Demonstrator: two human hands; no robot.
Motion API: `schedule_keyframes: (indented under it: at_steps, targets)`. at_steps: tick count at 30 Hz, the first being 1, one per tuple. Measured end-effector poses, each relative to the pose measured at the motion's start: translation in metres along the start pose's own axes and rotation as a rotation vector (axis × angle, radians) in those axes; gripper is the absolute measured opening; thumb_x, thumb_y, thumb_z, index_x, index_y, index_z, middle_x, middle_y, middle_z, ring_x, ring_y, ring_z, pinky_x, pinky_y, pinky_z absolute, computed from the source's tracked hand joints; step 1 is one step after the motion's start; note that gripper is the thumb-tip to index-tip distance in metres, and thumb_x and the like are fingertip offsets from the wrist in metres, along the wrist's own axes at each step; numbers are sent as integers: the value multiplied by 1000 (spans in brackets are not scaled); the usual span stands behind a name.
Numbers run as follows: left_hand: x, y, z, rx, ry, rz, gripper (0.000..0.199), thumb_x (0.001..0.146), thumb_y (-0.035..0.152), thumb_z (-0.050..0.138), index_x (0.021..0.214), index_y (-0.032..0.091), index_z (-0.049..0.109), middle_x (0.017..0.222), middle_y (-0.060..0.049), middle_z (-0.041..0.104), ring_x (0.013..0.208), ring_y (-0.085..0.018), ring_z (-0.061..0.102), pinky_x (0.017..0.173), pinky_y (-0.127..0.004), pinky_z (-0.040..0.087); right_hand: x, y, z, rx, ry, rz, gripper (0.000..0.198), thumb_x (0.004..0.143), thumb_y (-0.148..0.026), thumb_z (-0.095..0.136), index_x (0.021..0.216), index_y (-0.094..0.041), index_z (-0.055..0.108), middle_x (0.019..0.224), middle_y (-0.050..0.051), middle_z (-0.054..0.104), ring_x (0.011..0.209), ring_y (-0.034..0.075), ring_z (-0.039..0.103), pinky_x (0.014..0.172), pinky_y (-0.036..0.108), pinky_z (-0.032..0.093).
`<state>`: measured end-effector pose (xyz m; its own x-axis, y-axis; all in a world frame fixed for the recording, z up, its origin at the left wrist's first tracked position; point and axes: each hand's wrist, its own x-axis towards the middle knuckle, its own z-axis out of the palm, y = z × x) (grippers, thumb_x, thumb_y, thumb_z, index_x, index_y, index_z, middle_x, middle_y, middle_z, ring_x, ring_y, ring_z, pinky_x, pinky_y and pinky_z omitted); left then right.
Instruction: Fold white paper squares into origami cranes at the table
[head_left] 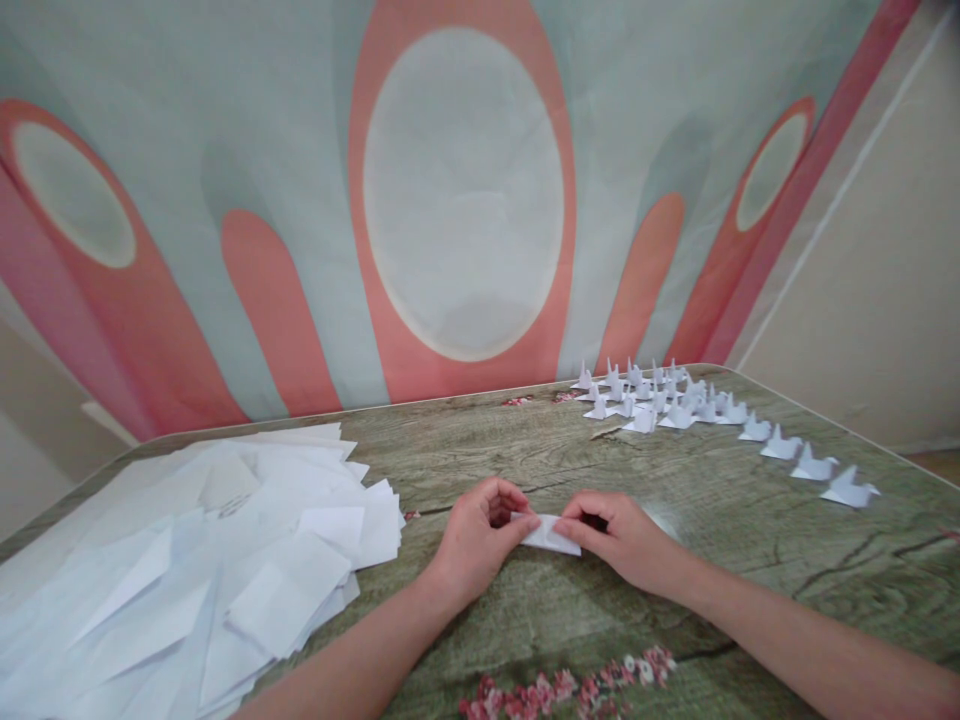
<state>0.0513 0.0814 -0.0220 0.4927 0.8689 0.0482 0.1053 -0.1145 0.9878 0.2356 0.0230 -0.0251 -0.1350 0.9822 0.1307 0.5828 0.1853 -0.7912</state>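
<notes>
Near the middle of the table, a small folded piece of white paper (551, 536) is held between both hands. My left hand (484, 535) pinches its left end, thumb on top and fingers curled behind. On the right end, my right hand (619, 535) has its thumb and forefinger closed on the paper. The undersides of the fold and some fingertips are hidden. Off to the right and back stand several white folded paper cranes (814, 463), nearest to my right hand. A wide heap of loose white paper sheets (292, 590) lies to the left of my left hand.
The wood-patterned table (465, 450) bears printed pink blossoms (562, 690) near its front. Its back edge meets a backdrop (465, 375) with coral arches and a pale oval. A bare wall (885, 300) rises beyond the right side.
</notes>
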Motion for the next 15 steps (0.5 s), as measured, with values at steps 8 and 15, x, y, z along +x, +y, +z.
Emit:
schedule_keyframes:
  at_steps: [8,15]
  targets:
    - [0,-1,0,1,-2,-14,19,66,19,69,76,14,54,70,0,59,65,-12,54,61,-23,41,0,-1,-1,3,-6,13,29,83,-39,52,67,-16,60,60,-2,52,57,11,46,54,21,33]
    - [0,1,0,-7,-3,-29,19,65,20,69,75,14,55,69,0,58,65,-12,54,61,-23,41,-1,0,-1,-8,-3,0,29,83,-38,52,67,-16,60,59,-2,53,57,11,46,53,21,33]
